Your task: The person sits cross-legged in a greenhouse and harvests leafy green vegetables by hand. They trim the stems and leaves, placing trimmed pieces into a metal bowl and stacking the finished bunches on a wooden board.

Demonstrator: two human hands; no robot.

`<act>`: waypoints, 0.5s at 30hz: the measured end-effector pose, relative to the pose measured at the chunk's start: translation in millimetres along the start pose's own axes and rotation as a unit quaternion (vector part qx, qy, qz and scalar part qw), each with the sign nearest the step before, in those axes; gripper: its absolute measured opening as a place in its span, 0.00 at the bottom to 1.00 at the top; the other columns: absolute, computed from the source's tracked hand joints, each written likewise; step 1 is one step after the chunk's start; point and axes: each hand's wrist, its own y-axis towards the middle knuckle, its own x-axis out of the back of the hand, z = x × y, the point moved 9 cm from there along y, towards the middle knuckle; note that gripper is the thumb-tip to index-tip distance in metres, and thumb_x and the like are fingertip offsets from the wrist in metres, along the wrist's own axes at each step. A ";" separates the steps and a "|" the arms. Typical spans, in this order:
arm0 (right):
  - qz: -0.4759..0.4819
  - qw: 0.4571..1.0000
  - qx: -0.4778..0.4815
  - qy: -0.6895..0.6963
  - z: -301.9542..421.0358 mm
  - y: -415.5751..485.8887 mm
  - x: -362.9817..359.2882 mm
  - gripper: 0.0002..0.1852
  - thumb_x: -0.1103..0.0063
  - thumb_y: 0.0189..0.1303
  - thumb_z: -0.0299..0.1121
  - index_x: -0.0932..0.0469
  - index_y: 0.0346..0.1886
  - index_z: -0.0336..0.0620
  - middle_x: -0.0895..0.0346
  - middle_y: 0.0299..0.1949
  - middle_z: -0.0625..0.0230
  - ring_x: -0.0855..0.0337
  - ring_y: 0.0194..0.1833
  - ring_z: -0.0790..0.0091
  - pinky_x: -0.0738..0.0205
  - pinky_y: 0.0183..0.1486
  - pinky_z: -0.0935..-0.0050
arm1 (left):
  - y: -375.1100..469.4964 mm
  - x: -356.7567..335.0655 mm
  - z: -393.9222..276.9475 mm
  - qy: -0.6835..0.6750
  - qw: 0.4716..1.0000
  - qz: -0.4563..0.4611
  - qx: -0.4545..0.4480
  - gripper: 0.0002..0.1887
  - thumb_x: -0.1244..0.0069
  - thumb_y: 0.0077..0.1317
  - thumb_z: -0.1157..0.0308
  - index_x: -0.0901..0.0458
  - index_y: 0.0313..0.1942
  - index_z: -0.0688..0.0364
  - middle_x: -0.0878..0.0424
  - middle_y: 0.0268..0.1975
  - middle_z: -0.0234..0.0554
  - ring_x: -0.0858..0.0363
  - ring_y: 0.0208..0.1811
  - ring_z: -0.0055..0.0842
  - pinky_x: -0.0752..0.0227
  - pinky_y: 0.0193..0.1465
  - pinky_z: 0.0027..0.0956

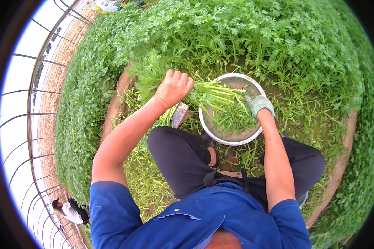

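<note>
My bare left hand (174,88) is closed around a bunch of leafy greens (219,91), which look like crown daisy. Its feathery leaves spread to the left, and the pale cut stems point right, over a round metal basin (204,123). Loose leaves and trimmings (237,119) lie inside the basin. On my right hand (261,105) is a pale green-grey work glove. It reaches over the basin's right side, by the stem ends. Its fingertips are partly lost among the greens, so whether they grip anything is unclear.
Dense standing greens (252,28) rise ahead and along both sides. Left of the basin, by my knee, is a small block-like object (180,113) beside more stems. A plastic bag (107,6) lies at far upper left. Another person (73,211) is at lower left, near the greenhouse frame (31,115).
</note>
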 end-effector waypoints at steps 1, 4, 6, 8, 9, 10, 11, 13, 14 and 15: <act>0.000 0.999 0.031 0.016 6.6 -3.7 6.7 0.35 0.55 0.65 0.67 0.14 0.46 0.43 0.17 0.43 0.45 0.16 0.48 0.47 0.26 0.54 0.54 | 0.3 -5.0 2.5 0.006 1.000 0.015 0.005 0.05 0.50 0.55 0.67 0.24 0.32 0.53 0.29 0.27 0.32 0.27 0.31 0.27 0.35 0.38 0.35; -0.028 0.989 0.125 0.078 38.9 -37.9 21.6 0.34 0.55 0.64 0.66 0.14 0.46 0.45 0.15 0.38 0.50 0.15 0.43 0.47 0.25 0.50 0.52 | 4.4 -22.1 0.0 0.022 0.996 0.085 0.008 0.04 0.50 0.56 0.67 0.24 0.31 0.53 0.27 0.27 0.32 0.26 0.32 0.27 0.34 0.39 0.37; -0.035 0.982 0.160 0.095 65.4 -59.7 12.2 0.32 0.54 0.64 0.66 0.14 0.45 0.47 0.15 0.37 0.51 0.15 0.42 0.48 0.24 0.49 0.52 | 10.4 -20.8 -6.5 0.009 0.996 0.086 0.010 0.03 0.49 0.56 0.67 0.24 0.31 0.53 0.26 0.28 0.33 0.25 0.32 0.28 0.34 0.39 0.38; -0.027 0.985 0.155 0.077 75.6 -60.8 -5.5 0.32 0.53 0.64 0.66 0.14 0.46 0.48 0.15 0.40 0.51 0.15 0.44 0.48 0.24 0.50 0.52 | 15.8 -14.0 -12.5 -0.011 0.997 0.072 0.013 0.03 0.49 0.56 0.67 0.24 0.30 0.53 0.26 0.28 0.33 0.25 0.33 0.29 0.33 0.40 0.38; -0.020 0.990 0.129 0.055 75.2 -53.1 -18.5 0.32 0.53 0.64 0.66 0.14 0.47 0.48 0.15 0.41 0.52 0.15 0.46 0.48 0.24 0.50 0.52 | 16.5 -11.8 -14.7 -0.001 0.997 0.075 0.009 0.03 0.49 0.56 0.67 0.24 0.31 0.53 0.26 0.28 0.33 0.25 0.33 0.29 0.33 0.40 0.38; -0.012 0.993 0.113 0.045 70.1 -43.5 -28.8 0.32 0.53 0.64 0.66 0.14 0.47 0.48 0.15 0.43 0.52 0.15 0.47 0.48 0.24 0.51 0.52 | 16.4 -9.6 -14.5 0.011 0.997 0.077 0.006 0.03 0.49 0.55 0.67 0.24 0.31 0.53 0.26 0.28 0.33 0.25 0.32 0.29 0.33 0.40 0.38; 0.031 0.999 0.014 -0.041 42.7 -28.6 -42.0 0.33 0.55 0.64 0.66 0.15 0.50 0.49 0.16 0.48 0.52 0.16 0.51 0.49 0.25 0.54 0.51 | 15.6 -8.2 -12.5 0.024 0.997 0.078 0.005 0.04 0.49 0.55 0.67 0.24 0.31 0.53 0.26 0.27 0.32 0.25 0.32 0.29 0.33 0.40 0.38; 0.043 0.996 -0.066 -0.046 -5.3 -20.8 -53.2 0.38 0.59 0.64 0.69 0.16 0.51 0.42 0.18 0.52 0.49 0.18 0.55 0.49 0.27 0.57 0.51 | 7.5 -14.4 -0.1 0.031 0.991 0.126 0.017 0.03 0.49 0.57 0.67 0.22 0.32 0.52 0.23 0.28 0.33 0.23 0.33 0.29 0.33 0.41 0.39; 0.029 0.998 -0.059 -0.018 -15.5 -16.8 -52.3 0.38 0.59 0.65 0.68 0.16 0.51 0.43 0.17 0.50 0.49 0.17 0.54 0.50 0.26 0.57 0.52 | 4.4 -17.1 8.4 0.029 0.990 0.139 0.028 0.02 0.49 0.58 0.67 0.21 0.31 0.52 0.22 0.28 0.33 0.22 0.33 0.29 0.33 0.40 0.39; 0.030 0.995 -0.094 -0.021 -31.1 -17.1 -51.5 0.38 0.59 0.65 0.68 0.16 0.51 0.43 0.17 0.49 0.49 0.17 0.53 0.50 0.26 0.56 0.53 | 0.1 -20.6 14.5 0.030 0.986 0.158 0.045 0.02 0.49 0.59 0.67 0.20 0.31 0.51 0.21 0.28 0.33 0.21 0.33 0.30 0.33 0.40 0.40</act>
